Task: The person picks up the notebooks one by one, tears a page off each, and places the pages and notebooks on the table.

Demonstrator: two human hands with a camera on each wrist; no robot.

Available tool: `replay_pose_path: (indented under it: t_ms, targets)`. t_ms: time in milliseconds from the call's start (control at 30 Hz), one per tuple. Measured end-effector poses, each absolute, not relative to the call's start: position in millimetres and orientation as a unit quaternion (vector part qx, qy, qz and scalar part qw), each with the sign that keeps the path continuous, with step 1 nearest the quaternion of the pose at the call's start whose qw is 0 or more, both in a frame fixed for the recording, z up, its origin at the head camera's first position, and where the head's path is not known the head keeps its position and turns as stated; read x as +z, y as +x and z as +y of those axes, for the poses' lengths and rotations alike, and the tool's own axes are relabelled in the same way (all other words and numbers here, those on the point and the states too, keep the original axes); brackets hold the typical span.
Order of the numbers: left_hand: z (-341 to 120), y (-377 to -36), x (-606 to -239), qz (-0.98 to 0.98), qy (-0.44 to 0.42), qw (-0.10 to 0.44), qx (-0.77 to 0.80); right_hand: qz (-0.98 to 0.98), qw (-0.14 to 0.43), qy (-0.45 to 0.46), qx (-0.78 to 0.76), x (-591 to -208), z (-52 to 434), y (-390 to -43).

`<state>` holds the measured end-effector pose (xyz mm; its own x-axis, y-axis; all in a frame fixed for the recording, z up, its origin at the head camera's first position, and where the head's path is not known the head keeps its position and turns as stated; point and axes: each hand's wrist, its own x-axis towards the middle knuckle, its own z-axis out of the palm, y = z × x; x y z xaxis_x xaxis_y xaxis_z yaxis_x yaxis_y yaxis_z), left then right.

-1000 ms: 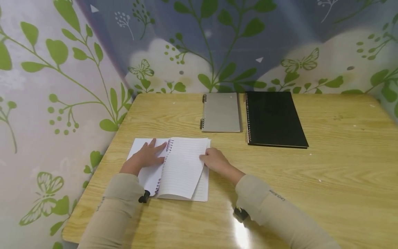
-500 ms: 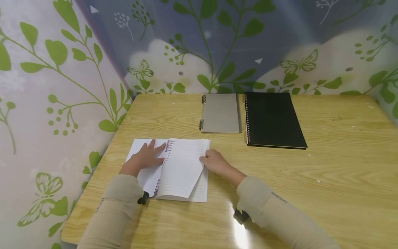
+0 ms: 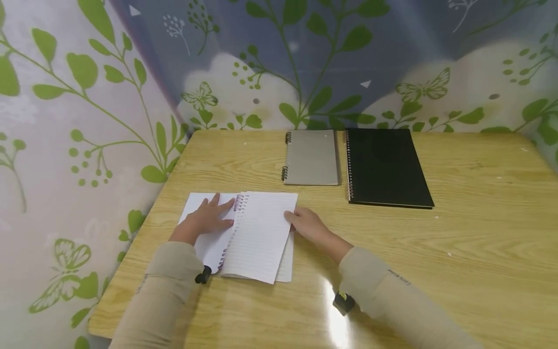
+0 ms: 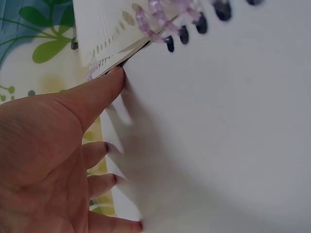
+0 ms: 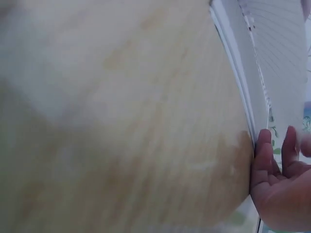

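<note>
An open spiral notebook with lined pages and purple rings lies at the left of the table. My left hand rests with spread fingers on its plain white left side, the thumb close to the rings. At the right edge of the lined page, my right hand pinches the sheet between thumb and fingers. That sheet stands lifted from the pages below in the right wrist view, where the right fingers show beside the page stack.
A grey spiral notebook and a larger black one lie closed at the back of the wooden table. Patterned walls border the table on the left and at the back.
My right hand has shifted slightly right with the sheet's edge, and the sheet's lower corner has swung outward to the right. The left hand keeps its place on the notebook.
</note>
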<state>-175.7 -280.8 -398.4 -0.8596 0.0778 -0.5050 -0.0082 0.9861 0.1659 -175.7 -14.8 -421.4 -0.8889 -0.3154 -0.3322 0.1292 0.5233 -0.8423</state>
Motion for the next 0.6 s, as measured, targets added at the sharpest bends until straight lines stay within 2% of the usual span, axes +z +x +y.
replay_pose_path:
  t_ms: [200,267,467,600]
  targets:
    - [-277.2,-176.9,-399.7,0.959,0.001,0.275,0.075,0.846,0.240,-0.066,-0.471,-418.3,-13.6,-156.6]
    - [-276.8,-176.8,-400.1,0.958,-0.001,0.278,0.070,0.854,0.230,-0.088,-0.457,-418.0,-14.9,-147.1]
    - [-277.0,-179.1,-402.9,0.958,0.007,0.281,0.063,0.870,0.154,-0.119,-0.453,-422.0,-15.0,-126.8]
    - [-277.6,-179.3,-401.9,0.958,0.007,0.281,0.058,0.858,0.158,-0.115,-0.475,-422.8,-13.8,-124.5]
